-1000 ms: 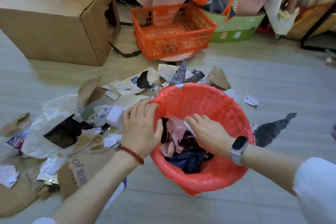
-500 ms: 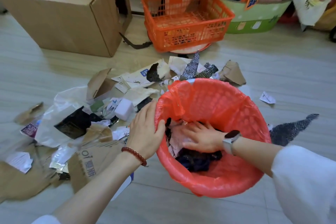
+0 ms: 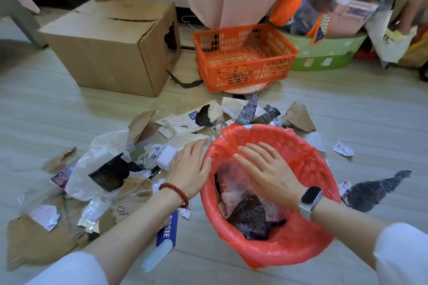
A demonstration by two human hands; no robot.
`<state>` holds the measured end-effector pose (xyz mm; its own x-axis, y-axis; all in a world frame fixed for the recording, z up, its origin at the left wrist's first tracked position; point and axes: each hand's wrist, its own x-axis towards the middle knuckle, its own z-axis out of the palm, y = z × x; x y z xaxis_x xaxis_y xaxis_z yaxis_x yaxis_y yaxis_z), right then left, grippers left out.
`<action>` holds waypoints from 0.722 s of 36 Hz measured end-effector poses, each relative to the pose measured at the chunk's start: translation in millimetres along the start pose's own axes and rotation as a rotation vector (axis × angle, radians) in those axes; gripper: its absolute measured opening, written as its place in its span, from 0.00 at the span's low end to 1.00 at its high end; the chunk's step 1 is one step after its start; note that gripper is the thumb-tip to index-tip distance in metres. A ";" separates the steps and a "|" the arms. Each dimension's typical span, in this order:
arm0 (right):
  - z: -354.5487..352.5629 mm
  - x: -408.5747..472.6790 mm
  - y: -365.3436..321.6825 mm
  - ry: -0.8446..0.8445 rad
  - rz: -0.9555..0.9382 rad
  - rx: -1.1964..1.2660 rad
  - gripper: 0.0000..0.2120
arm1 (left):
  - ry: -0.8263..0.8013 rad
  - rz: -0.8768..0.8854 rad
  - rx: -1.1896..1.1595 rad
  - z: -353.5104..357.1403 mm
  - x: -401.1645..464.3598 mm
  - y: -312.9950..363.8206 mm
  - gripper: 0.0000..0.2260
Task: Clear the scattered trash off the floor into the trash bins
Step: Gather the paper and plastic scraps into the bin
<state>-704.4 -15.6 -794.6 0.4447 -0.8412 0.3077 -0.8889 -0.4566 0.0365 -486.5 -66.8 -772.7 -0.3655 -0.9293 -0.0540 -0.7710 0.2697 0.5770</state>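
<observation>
A round bin with a red plastic liner [image 3: 308, 164] stands on the floor in front of me. Inside lie pink plastic and a dark patterned scrap [image 3: 250, 217]. My right hand [image 3: 266, 169] hovers flat over the bin's mouth, fingers spread, holding nothing. My left hand [image 3: 192, 169] rests on the bin's left rim, thumb against the liner. Scattered trash [image 3: 111, 173] covers the floor to the left: torn cardboard, a clear plastic bag, foil, paper, a white block [image 3: 167, 157]. More scraps [image 3: 250, 111] lie behind the bin, and a dark patterned piece [image 3: 370, 192] lies to its right.
A large cardboard box [image 3: 111, 48] stands at the back left. An orange crate [image 3: 243, 55] and a green tub [image 3: 324, 53] full of items sit behind. A small paper scrap [image 3: 343, 148] lies right of the bin. Pink fabric hangs at the back.
My right hand has come up out of the bin, where it pressed the trash down, and now hovers open above it. My left hand stays at the rim.
</observation>
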 end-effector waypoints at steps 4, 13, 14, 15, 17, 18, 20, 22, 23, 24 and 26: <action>7.5 -0.9 -6.7 -0.619 0.138 0.024 0.27 | -0.046 0.000 0.025 -12.2 1.8 -9.8 0.26; -12.2 30.6 -35.6 -0.089 0.304 0.094 0.17 | 0.018 0.068 -0.031 -44.8 -1.5 -49.6 0.20; -18.1 38.5 -42.6 0.013 0.332 0.100 0.15 | 0.021 0.072 -0.038 -48.7 -1.2 -56.6 0.20; -25.0 48.6 -49.8 0.099 0.349 0.106 0.14 | 0.023 0.074 -0.047 -52.9 -0.2 -63.6 0.20; -34.7 71.2 -63.8 0.218 0.377 0.148 0.12 | 0.020 0.069 -0.074 -63.9 1.9 -77.4 0.19; -38.4 83.5 -72.9 0.244 0.378 0.181 0.12 | 0.016 0.066 -0.083 -70.2 2.6 -84.1 0.18; -39.5 108.7 -94.4 0.254 0.364 0.265 0.11 | 0.016 0.070 -0.079 -82.7 3.6 -101.0 0.17; -33.8 132.6 -118.5 0.177 0.358 0.344 0.09 | 0.030 0.066 -0.078 -94.1 -0.6 -120.8 0.16; -27.6 142.9 -131.1 0.091 0.362 0.374 0.10 | 0.033 0.054 -0.085 -98.6 -5.4 -132.5 0.15; -20.1 151.0 -142.9 -0.032 0.366 0.397 0.11 | 0.034 0.038 -0.091 -101.6 -11.5 -144.3 0.14; -1.2 159.9 -165.3 -0.360 0.372 0.415 0.15 | 0.010 -0.016 -0.097 -100.4 -28.8 -171.6 0.13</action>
<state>-486.5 -74.3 -750.3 0.1895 -0.9757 -0.1101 -0.9060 -0.1306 -0.4025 -291.3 -111.6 -788.4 -0.3478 -0.9359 -0.0556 -0.7220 0.2296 0.6527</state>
